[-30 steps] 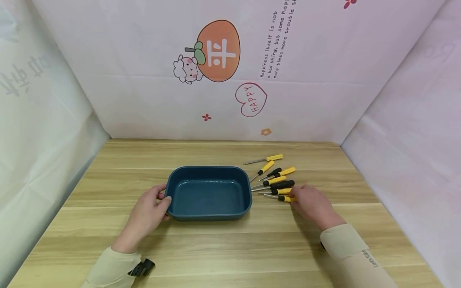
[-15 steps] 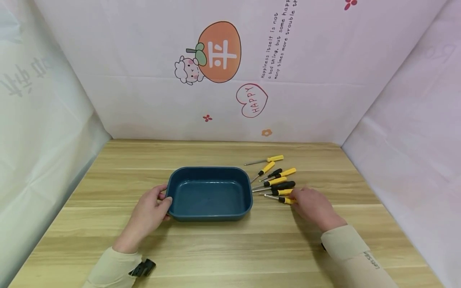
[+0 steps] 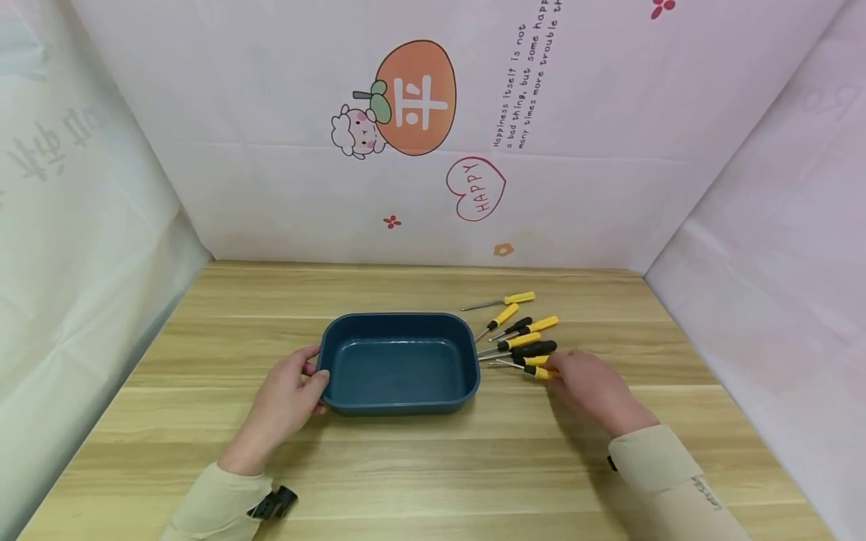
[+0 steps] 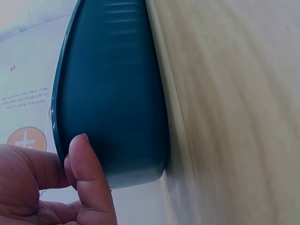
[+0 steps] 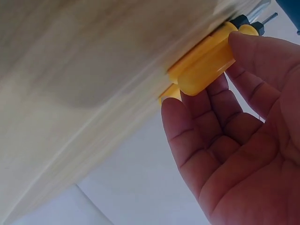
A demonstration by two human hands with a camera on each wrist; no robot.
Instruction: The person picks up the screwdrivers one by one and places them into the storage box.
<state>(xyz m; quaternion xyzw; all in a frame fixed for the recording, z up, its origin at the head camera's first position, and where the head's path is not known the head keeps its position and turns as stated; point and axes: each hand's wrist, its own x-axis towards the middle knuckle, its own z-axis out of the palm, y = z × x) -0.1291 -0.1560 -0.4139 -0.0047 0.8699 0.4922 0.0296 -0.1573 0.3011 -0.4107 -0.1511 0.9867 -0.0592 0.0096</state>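
A dark blue rectangular box (image 3: 399, 409) stands on the wooden table, its inside bare. My left hand (image 3: 284, 398) holds the box's left end, thumb at the rim, fingers against the outer wall; the left wrist view shows this grip on the box wall (image 4: 112, 93). To the right, my right hand (image 3: 591, 391) pinches the yellow handle of the nearest screwdriver (image 3: 540, 372). In the right wrist view this screwdriver's handle (image 5: 206, 70) lies between thumb and fingers, with another yellow handle close against it. Part of the grip is hidden in the head view.
Several other screwdrivers lie loosely beside the box's right end, among them a black-handled one (image 3: 534, 349) and a yellow one (image 3: 519, 298) farthest back. Some tips reach close to the box wall. A printed white cloth (image 3: 325, 203) rises behind the table, with more cloth at both sides.
The tip of the nearest screwdriver has risen slightly and now crosses the one behind it, the right hand keeping its pinch. The left hand's hold looks unchanged; the whole view shifts slightly.
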